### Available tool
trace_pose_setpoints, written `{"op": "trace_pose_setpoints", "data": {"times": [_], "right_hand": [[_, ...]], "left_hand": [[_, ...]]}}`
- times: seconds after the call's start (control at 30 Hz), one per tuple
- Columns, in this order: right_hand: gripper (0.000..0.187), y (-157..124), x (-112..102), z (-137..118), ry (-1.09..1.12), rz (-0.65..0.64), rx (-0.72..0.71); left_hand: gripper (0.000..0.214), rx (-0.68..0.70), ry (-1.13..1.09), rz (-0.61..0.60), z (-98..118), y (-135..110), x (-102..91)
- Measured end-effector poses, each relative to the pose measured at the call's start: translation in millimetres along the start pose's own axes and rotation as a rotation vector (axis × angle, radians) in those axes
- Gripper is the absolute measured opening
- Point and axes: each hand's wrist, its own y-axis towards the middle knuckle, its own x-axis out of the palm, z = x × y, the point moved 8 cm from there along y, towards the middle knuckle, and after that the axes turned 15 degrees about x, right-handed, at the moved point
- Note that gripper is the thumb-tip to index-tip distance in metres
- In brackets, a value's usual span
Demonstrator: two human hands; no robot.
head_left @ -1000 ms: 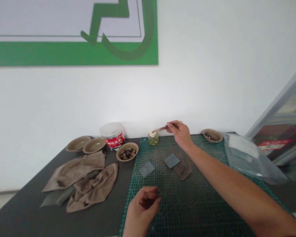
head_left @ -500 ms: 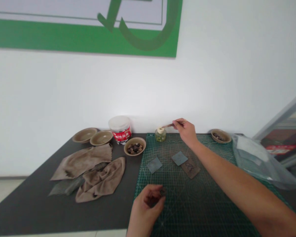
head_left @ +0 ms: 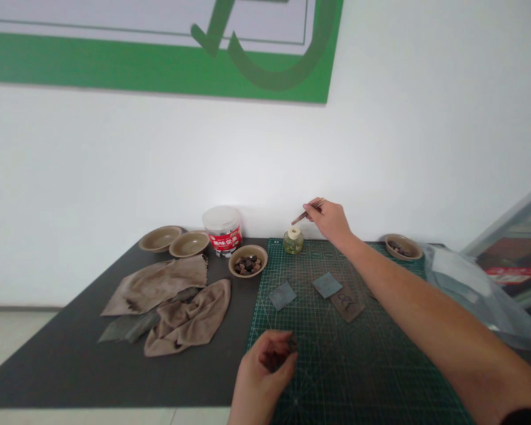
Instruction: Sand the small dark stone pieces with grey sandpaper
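My right hand [head_left: 330,218] reaches toward the back of the cutting mat, pinching a thin brown stick-like tool [head_left: 300,218]. Its lower tip is just above the pale, open-topped neck of a small glass bottle [head_left: 293,244] with greenish-yellow contents. Pale ends stick out behind the fingers; the tool's exact kind is unclear. My left hand [head_left: 269,363], low over the mat's front, closes thumb and fingertips on a small dark piece [head_left: 293,343], mostly hidden. Between the hands lie two grey-blue sandpaper-like squares [head_left: 282,295] [head_left: 327,285] and a brown marked piece [head_left: 347,303].
The green cutting mat [head_left: 318,366] covers the table's right part. Left of it are a bowl of dark and brown pieces [head_left: 248,261], a lidded tub [head_left: 223,233], two bowls [head_left: 161,239] [head_left: 189,244] and crumpled cloths [head_left: 188,319]. Another bowl [head_left: 404,248] and a plastic bag [head_left: 473,295] are right.
My right hand has risen slightly, lifting the tool's tip from the bottle neck to just above it and tilting it more steeply. My left hand stays nearly still. The view has shifted slightly.
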Motion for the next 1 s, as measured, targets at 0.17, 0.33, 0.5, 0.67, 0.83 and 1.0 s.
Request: {"op": "trace_pose_setpoints", "data": {"times": [0.17, 0.33, 0.5, 0.67, 0.83, 1.0], "right_hand": [[0.030, -5.2, 1.5, 5.7, 0.007, 0.003, 0.031], [0.031, -2.7, 2.4, 17.4, 0.026, -0.033, 0.098], [0.032, 0.3, 9.2, 19.9, -0.034, -0.098, 0.115], [0.032, 5.0, 27.5, 18.0, -0.154, -0.179, 0.125], [0.025, 3.6, 49.1, 14.3, -0.198, -0.210, 0.126], [0.052, -37.2, 30.0, 25.9, -0.169, -0.148, 0.187]], "left_hand": [[0.023, -0.002, -0.007, 0.001, -1.3, 0.6, -2.8], [0.023, 0.006, 0.001, -0.002, -2.7, 1.0, -2.7], [0.022, 0.004, 0.020, -0.017, -4.2, 2.1, -1.9], [0.022, 0.015, 0.019, -0.028, -5.2, 1.8, -0.8], [0.022, 0.032, 0.013, -0.003, -1.8, 1.8, 2.1], [0.025, 0.058, -0.001, 0.138, 14.6, 7.1, -2.3]]}}
